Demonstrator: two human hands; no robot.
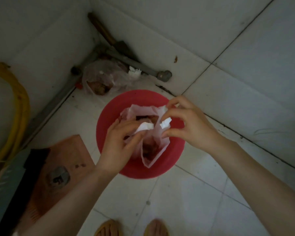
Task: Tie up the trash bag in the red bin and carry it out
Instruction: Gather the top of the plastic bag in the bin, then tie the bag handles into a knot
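Observation:
A round red bin stands on the tiled floor in a corner. A thin translucent white trash bag sits in it, its mouth open over brownish waste. My left hand pinches the bag's left handle over the bin's left half. My right hand pinches the right handle between thumb and fingers over the bin's right side. The two white handle ends stand apart, a short gap between them.
A second clear plastic bag with scraps lies in the corner behind the bin, beside pipes and crumpled white paper. A brown cardboard sheet lies to the left. A yellow hose curves at far left. My sandalled feet are below.

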